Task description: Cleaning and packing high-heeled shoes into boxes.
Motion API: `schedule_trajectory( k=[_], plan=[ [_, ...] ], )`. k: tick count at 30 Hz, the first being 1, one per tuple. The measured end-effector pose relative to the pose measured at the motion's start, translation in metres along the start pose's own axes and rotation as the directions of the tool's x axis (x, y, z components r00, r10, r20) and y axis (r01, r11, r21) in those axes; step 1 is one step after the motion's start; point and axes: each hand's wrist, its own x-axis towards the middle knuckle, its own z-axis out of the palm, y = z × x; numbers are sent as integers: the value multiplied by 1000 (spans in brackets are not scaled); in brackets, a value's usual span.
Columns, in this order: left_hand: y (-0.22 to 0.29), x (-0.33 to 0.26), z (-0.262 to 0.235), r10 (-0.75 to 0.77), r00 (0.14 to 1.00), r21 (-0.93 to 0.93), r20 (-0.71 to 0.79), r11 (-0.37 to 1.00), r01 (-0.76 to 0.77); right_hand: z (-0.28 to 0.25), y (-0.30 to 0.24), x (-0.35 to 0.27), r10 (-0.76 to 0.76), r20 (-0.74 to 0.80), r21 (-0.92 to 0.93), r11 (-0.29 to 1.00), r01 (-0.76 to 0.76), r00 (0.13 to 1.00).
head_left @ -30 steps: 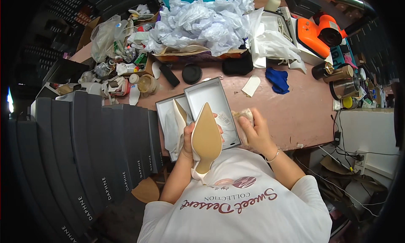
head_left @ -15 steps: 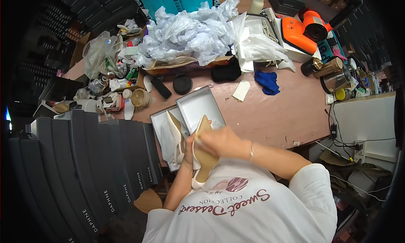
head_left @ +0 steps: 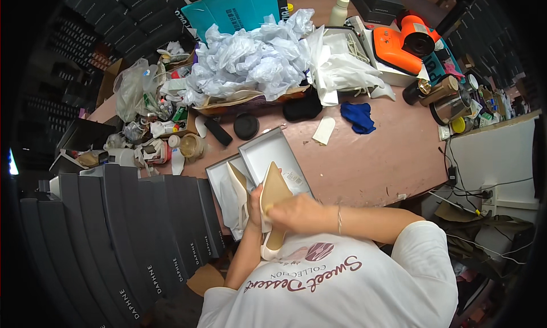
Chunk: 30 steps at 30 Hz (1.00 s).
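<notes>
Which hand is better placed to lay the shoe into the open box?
Probably the left hand: it grips the beige shoe from the side nearest the open box. The right hand only rests across its sole.

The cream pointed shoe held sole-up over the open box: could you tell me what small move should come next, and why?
Probably lower the shoe toe-first into the open shoebox. Both the left hand and the right hand have a grip on it just above the box, where a second cream shoe already lies on white tissue with room beside it.

White short-sleeved T-shirt; thin bracelet, perhaps silver.
</notes>
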Motion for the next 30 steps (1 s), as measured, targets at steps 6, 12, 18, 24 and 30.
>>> schedule_trajectory(
  k=[6, 12, 18, 24, 30],
  plan=[
    [22, 22, 9, 252, 961, 284, -113, 935, -211, 18, 99, 44, 536, 100, 992, 13, -126, 839],
    [-1, -32, -123, 453, 806, 914, -380, 317, 253, 5, 97, 30, 394, 389, 782, -619, -72, 833],
    [-53, -34, -141, 497, 790, 914, -359, 15, 406, 12, 89, 21, 422, 459, 801, -577, -158, 782],
    [-2, -44, -123, 640, 731, 962, -236, 45, 271, 7, 64, 4, 506, 440, 892, -154, -424, 742],
    [59, -88, -71, 116, 978, 423, -173, 906, -32, 3, 50, 50, 369, -80, 729, 655, -198, 926]
  ],
)
